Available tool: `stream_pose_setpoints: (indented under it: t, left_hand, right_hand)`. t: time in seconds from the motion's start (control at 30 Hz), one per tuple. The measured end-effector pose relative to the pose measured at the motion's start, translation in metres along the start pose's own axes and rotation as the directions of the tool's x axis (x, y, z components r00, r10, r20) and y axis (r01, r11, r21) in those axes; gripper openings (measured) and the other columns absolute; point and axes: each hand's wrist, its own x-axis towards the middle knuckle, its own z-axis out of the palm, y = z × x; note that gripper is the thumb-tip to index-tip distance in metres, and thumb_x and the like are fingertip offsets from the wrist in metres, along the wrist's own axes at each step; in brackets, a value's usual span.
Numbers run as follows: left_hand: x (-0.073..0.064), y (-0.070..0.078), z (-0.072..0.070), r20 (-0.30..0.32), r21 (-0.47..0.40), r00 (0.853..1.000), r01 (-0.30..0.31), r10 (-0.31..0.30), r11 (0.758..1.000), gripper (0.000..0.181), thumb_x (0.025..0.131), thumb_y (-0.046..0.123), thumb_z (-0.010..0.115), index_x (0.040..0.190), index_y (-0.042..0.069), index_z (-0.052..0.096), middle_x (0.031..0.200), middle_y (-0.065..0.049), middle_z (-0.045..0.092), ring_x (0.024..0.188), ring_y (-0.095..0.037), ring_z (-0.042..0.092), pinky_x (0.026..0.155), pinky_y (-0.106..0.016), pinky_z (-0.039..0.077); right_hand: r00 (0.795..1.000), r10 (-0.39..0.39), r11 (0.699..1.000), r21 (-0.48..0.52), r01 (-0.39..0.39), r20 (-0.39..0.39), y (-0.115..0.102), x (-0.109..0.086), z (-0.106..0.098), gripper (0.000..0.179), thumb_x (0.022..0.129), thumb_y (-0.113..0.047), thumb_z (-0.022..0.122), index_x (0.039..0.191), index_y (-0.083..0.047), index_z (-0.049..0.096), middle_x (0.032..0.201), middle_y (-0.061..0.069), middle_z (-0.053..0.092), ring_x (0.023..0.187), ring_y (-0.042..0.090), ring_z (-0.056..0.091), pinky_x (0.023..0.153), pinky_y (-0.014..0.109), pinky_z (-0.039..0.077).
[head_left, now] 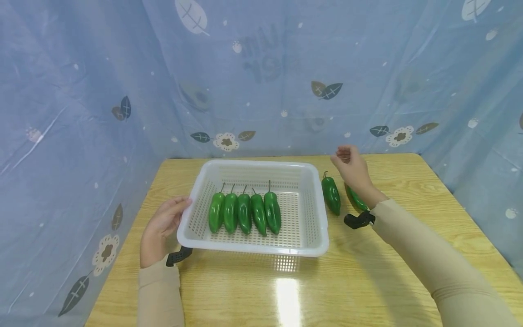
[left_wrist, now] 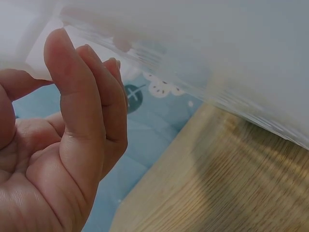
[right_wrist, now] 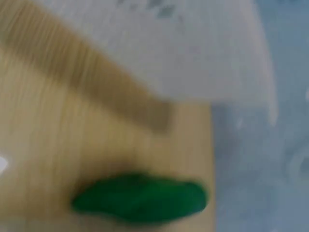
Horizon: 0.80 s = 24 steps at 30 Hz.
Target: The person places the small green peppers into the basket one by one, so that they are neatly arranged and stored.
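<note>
My left hand [head_left: 165, 222] grips the left rim of a white plastic basket [head_left: 253, 249], fingertips curved at its edge in the left wrist view. Inside the basket, several glossy green chili peppers [head_left: 244, 213] lie side by side in a row, stems pointing away from me. My right hand [head_left: 354, 170] is raised to the right of the basket, its fingers loosely bent with nothing visible between them. Below it, one green pepper [head_left: 331, 196] lies on the table close to the basket's right wall. Another pepper [head_left: 356, 199] is partly hidden by my right hand and wrist.
The wooden table [head_left: 229, 290] ends at a back edge in front of a blue patterned cloth [head_left: 261, 91], which also hangs at both sides. Black straps with camera mounts [head_left: 358, 221] sit on the wrists. The right wrist view is blurred.
</note>
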Motion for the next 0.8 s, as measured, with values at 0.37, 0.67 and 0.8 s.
stream_pose_setpoints:
  t: [0.37,0.67,0.8]
  left_hand:
    - [0.002,-0.003,-0.002,0.007,0.045,1.0,-0.002,0.001,0.999,0.019,0.102,0.01,0.041,0.104,0.004,0.059,0.097,-0.002,0.071,0.088,-0.015,0.069,0.074,-0.03,0.058]
    - [0.0,-0.004,-0.003,0.004,0.057,1.0,-0.001,0.001,0.998,0.02,0.102,0.012,0.041,0.107,0.004,0.059,0.098,-0.002,0.071,0.089,-0.015,0.069,0.075,-0.03,0.058]
    - [0.0,-0.003,-0.001,0.003,0.043,1.0,-0.004,0.004,0.999,0.02,0.102,0.011,0.041,0.107,0.003,0.059,0.097,-0.002,0.071,0.089,-0.015,0.07,0.074,-0.03,0.058]
  right_hand:
    - [0.993,0.096,0.995,0.029,-0.095,-0.065,0.089,-0.033,-0.019,0.069,0.096,-0.04,0.052,0.146,-0.001,0.026,0.149,0.021,0.032,0.138,0.038,0.029,0.114,0.048,0.026]
    - [0.984,0.177,0.984,-0.031,-0.177,-0.006,0.114,-0.045,-0.013,0.084,0.093,-0.047,0.054,0.149,0.003,0.014,0.154,0.027,0.017,0.139,0.046,0.02,0.113,0.055,0.025]
    - [0.979,0.201,0.976,-0.081,-0.2,0.007,0.12,-0.044,-0.01,0.085,0.094,-0.046,0.053,0.149,0.002,0.011,0.153,0.028,0.017,0.137,0.049,0.022,0.111,0.056,0.027]
